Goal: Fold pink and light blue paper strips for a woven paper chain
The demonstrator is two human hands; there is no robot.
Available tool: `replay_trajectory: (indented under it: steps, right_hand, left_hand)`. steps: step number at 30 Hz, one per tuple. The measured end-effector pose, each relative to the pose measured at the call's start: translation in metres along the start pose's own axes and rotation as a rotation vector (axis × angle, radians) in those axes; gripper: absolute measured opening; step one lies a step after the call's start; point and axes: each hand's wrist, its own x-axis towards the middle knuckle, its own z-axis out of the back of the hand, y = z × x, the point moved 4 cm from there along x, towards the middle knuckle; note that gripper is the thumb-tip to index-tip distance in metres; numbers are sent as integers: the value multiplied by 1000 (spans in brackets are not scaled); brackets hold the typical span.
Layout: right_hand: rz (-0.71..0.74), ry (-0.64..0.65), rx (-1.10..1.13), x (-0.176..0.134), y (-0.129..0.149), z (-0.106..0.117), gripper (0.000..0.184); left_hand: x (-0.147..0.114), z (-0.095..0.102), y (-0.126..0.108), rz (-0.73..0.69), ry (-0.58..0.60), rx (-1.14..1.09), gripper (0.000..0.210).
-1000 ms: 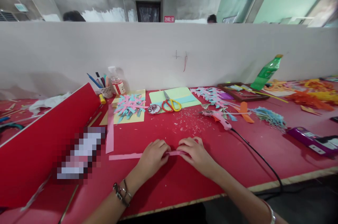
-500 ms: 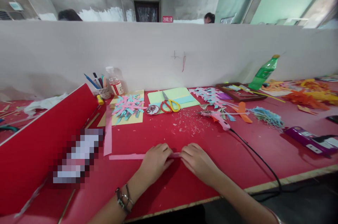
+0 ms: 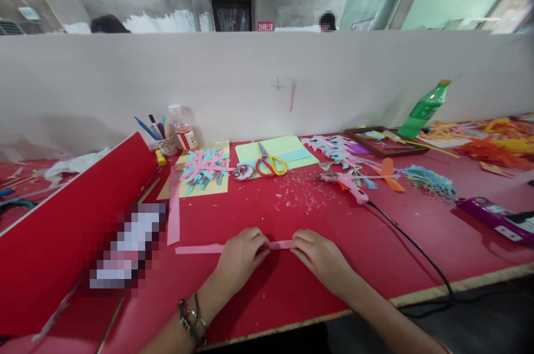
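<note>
A narrow pink paper strip [image 3: 199, 249] lies across the red table in front of me, its left end flat on the surface. My left hand [image 3: 243, 254] is closed over the strip's middle part, fingers pinching it. To the right, my right hand [image 3: 316, 257] pinches the strip's other end between thumb and fingers. A short stretch of pink shows between the two hands. Beyond the strip's left end lies a wider pink paper piece [image 3: 173, 215]. Yellow-and-red scissors [image 3: 271, 164] rest on pale green paper [image 3: 298, 145] further back.
A pink glue gun [image 3: 348, 186] with a black cord lies to the right among paper scraps. Cut strips [image 3: 205, 168] are heaped at left. A red board [image 3: 75, 232] leans on the left. A green bottle [image 3: 423, 112] tilts by a brown tray [image 3: 392, 145]; a purple device [image 3: 494, 220] lies right.
My hands have moved slightly apart, so more of the pink strip shows between them. My left hand has shifted a little left along it. The whole view has shifted slightly.
</note>
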Motion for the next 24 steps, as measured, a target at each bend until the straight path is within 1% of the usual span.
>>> replay_trajectory:
  steps: [5, 9, 11, 16, 24]
  right_hand:
    - [26, -3, -21, -5, 0, 3, 18]
    - [26, -5, 61, -6, 3, 0, 20]
    - [1, -15, 110, -4, 4, 0, 20]
    - [-78, -22, 172, 2, 0, 2, 16]
    - [-68, -32, 260, 6, -6, 2, 14]
  left_hand:
    - [3, -3, -10, -23, 54, 34, 14]
    - [6, -4, -16, -38, 40, 5, 14]
    - [6, -4, -16, -25, 21, -3, 13]
    - [3, -2, -10, 58, -6, 12, 16]
    - [5, -3, -9, 101, 0, 51, 17]
